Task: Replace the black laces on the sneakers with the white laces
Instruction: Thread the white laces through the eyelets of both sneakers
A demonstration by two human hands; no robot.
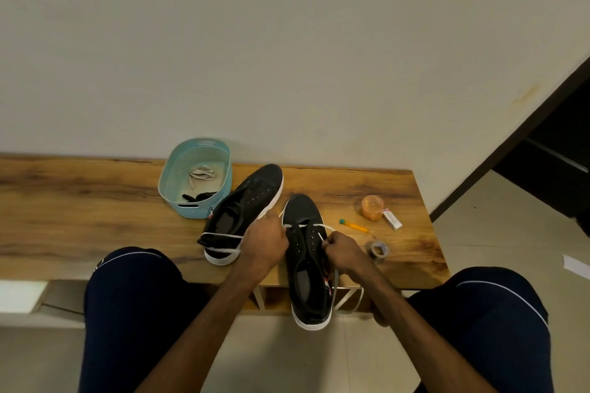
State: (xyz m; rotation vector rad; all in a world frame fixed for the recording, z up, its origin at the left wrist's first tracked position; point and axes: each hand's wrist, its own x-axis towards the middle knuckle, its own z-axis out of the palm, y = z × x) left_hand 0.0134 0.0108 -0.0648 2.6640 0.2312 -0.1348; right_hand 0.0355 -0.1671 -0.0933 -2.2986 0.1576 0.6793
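Two black sneakers with white soles lie on a wooden table. The right sneaker [306, 252] points away from me, its heel hanging over the table's front edge. A white lace [308, 226] crosses its front eyelets. My left hand [266, 241] grips one end of this lace, which trails left over the heel of the left sneaker [245, 201]. My right hand [343, 252] pinches the other end at an eyelet on the shoe's right side. The left sneaker shows no lace in its eyelets.
A light blue basket [178, 175] behind the left sneaker holds a bundled white lace [201, 173] and black laces [199, 197]. Right of the shoes lie an orange pen [354, 226], an orange jar [372, 207], a small white box [392, 219] and a tape roll [378, 249]. My knees flank the table.
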